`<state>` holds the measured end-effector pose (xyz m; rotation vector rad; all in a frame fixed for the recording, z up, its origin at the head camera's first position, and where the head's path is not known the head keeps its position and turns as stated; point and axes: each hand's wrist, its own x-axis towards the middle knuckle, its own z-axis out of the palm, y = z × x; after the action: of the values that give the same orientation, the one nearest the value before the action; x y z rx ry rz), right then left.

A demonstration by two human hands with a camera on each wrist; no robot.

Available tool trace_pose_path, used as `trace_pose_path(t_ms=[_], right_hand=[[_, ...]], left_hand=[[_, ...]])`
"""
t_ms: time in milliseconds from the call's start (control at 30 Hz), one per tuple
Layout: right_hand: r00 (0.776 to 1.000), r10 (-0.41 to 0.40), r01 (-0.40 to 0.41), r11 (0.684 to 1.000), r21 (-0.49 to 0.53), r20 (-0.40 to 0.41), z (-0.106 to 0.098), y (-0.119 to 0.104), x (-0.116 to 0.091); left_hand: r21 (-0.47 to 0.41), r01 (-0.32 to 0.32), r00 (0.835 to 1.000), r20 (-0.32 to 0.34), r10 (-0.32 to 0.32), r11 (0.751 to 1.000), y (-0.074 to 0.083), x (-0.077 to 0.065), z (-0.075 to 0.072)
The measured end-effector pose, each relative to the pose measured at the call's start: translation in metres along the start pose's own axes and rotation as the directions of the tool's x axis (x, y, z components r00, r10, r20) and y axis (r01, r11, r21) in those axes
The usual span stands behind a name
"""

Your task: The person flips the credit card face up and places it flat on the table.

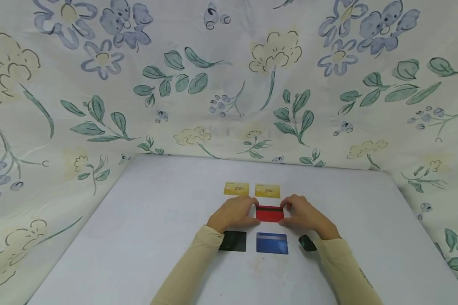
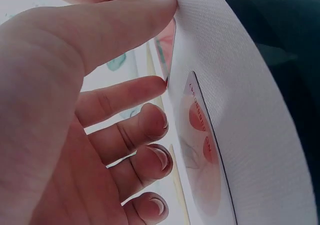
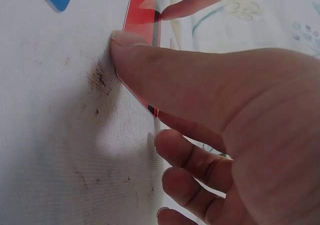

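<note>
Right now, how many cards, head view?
5: two yellow at back, red between left hand and right hand, black by left sleeve, blue beside black. Hands may hide others; left wrist view shows a pale card.

Six cards show across the views. In the head view, right of the lower middle, there are two yellow cards (image 1: 236,189), one red card (image 1: 269,215), one dark card (image 1: 235,242) and one blue card (image 1: 272,243). One pale card (image 2: 202,180) with red patches shows at the lower middle of the left wrist view. The lower half of the head view also has two hands (image 1: 234,212), two sleeves (image 1: 192,269), one small dark object (image 1: 307,243) and one white table (image 1: 145,220).
</note>
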<state>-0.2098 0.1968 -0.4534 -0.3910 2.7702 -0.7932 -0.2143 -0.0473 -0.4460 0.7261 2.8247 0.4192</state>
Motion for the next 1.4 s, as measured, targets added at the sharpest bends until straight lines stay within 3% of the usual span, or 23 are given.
trace_pose_path(t_ms=[1000, 1400], right_hand=[[1.0, -0.007, 0.007, 1.0, 0.021, -0.003, 0.0038, 0.0048, 0.0048], [0.999, 0.033, -0.033, 0.999, 0.002, 0.016, 0.0038, 0.0013, 0.0008]], left_hand=[[-0.036, -0.02, 1.0, 0.018, 0.021, 0.999, 0.0025, 0.0006, 0.0013], [-0.023, -0.019, 1.0, 0.006, 0.019, 1.0, 0.0046, 0.0, 0.002]])
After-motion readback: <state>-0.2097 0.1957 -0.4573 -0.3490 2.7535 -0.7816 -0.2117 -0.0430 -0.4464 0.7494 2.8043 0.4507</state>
